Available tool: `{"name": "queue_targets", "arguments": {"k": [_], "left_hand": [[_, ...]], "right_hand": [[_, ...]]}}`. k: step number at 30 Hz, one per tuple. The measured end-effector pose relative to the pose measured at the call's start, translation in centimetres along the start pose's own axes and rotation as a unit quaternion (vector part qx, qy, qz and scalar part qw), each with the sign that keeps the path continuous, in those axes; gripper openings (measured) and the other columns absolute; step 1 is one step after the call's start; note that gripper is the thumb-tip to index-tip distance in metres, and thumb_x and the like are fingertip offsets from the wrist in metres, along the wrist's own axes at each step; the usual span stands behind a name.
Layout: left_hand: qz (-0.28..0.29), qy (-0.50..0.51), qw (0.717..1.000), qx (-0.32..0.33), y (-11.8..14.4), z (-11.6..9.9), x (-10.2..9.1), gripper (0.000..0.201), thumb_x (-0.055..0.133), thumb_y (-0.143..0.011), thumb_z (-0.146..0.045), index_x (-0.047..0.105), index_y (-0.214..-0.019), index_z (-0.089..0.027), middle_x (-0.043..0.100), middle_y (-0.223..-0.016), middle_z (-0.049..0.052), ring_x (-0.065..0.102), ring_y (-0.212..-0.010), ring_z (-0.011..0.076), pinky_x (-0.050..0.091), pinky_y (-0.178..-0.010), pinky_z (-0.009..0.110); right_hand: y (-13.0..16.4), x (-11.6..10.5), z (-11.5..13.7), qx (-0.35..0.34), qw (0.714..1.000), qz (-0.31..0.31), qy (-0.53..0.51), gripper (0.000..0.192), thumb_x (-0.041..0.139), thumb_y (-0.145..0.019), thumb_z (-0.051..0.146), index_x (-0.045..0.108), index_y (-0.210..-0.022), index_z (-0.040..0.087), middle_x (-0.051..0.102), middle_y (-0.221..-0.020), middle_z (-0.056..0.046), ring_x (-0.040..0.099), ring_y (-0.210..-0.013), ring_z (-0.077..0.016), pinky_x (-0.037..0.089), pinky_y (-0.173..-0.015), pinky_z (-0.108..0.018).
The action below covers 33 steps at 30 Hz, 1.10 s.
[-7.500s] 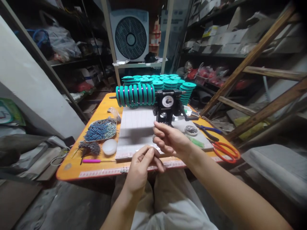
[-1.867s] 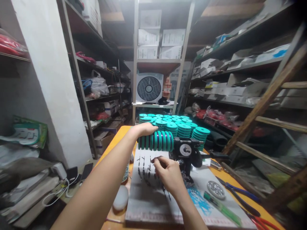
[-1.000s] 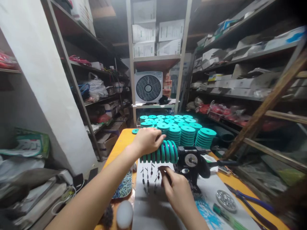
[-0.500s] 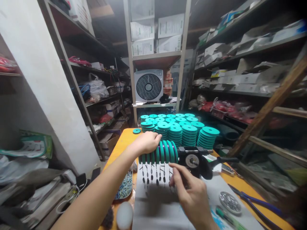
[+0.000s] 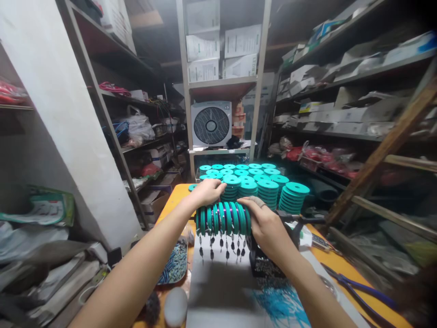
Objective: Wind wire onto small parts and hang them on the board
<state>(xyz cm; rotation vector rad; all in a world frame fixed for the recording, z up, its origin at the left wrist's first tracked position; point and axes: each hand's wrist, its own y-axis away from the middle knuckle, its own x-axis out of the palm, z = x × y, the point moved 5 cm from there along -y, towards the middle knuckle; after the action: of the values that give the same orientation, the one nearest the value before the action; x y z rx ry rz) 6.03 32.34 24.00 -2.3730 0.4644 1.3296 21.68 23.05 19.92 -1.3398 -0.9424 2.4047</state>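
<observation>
Your left hand rests on the far left end of the row of teal spools, its fingers curled loosely over the top of the first spools, touching them rather than gripping any one of them. Your right hand lies against the right end of the same row, palm toward the spools and fingers spread over the last one, so that the row sits between your two hands. The spools stand on edge, side by side along a level shaft just above the table, with purple thread showing between some of them. Small dark weights hang on threads under the row, over the white mat that covers the middle of the table. Your right hand hides most of the black winding machine that carries the shaft; its crank handle sticks out to the right. Behind the row, stacks of flat teal spools crowd the far end of the table. To the left of the mat lies a tray of blue and grey pieces, and near it a white oval lump. Blue-handled pliers lie at the right edge, and a box fan stands on the shelf beyond
</observation>
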Motion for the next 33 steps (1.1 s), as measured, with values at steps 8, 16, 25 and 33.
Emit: {"name": "queue_targets", "arguments": {"k": [8, 16, 25, 33], "left_hand": [[-0.012, 0.034, 0.999, 0.037, 4.5, -0.3, 0.3, 0.045, 0.028, -0.094, -0.046, 0.065, -0.100, -0.020, 0.067, -0.106, 0.004, 0.059, -0.101, 0.0166, 0.044, -0.094, 0.036], [-0.026, 0.043, 0.999, 0.022, 4.7, 0.1, 0.3, 0.043, 0.032, -0.092, -0.046, 0.065, -0.102, -0.021, 0.067, -0.110, 0.005, 0.059, -0.105, 0.0185, 0.042, -0.098, 0.038], [-0.026, 0.031, 0.999, 0.019, 5.1, 0.1, 0.0, 0.044, 0.034, -0.091, -0.049, 0.065, -0.102, -0.020, 0.067, -0.111, 0.007, 0.060, -0.103, 0.0184, 0.043, -0.096, 0.036], [-0.030, 0.028, 0.999, 0.012, 5.4, 0.1, -0.1, 0.045, 0.034, -0.090, -0.050, 0.066, -0.102, -0.021, 0.068, -0.111, 0.006, 0.061, -0.104, 0.0194, 0.045, -0.095, 0.033]], "right_hand": [[1.5, -2.5, 5.0, -0.116, 0.984, -0.127, 0.050, 0.021, 0.046, -0.087, 0.024, 0.065, -0.097, 0.021, 0.058, -0.100, 0.004, 0.042, -0.099, 0.0000, 0.031, -0.090, -0.011], [4.2, 0.8, 8.5, -0.095, 0.963, -0.176, 0.180, 0.026, 0.061, -0.078, 0.040, 0.066, -0.070, 0.016, 0.049, -0.060, -0.003, 0.030, -0.073, -0.0020, 0.014, -0.075, -0.018], [5.7, 2.4, 7.5, 0.048, 0.986, -0.115, 0.110, 0.027, 0.053, -0.083, 0.041, 0.071, -0.078, 0.022, 0.057, -0.064, 0.000, 0.036, -0.065, 0.0020, 0.012, -0.067, -0.018], [6.2, 4.3, 6.5, 0.173, 0.985, -0.023, -0.012, 0.032, 0.046, -0.086, 0.044, 0.070, -0.080, 0.024, 0.058, -0.066, 0.002, 0.033, -0.057, 0.0053, 0.009, -0.063, -0.015]]}}
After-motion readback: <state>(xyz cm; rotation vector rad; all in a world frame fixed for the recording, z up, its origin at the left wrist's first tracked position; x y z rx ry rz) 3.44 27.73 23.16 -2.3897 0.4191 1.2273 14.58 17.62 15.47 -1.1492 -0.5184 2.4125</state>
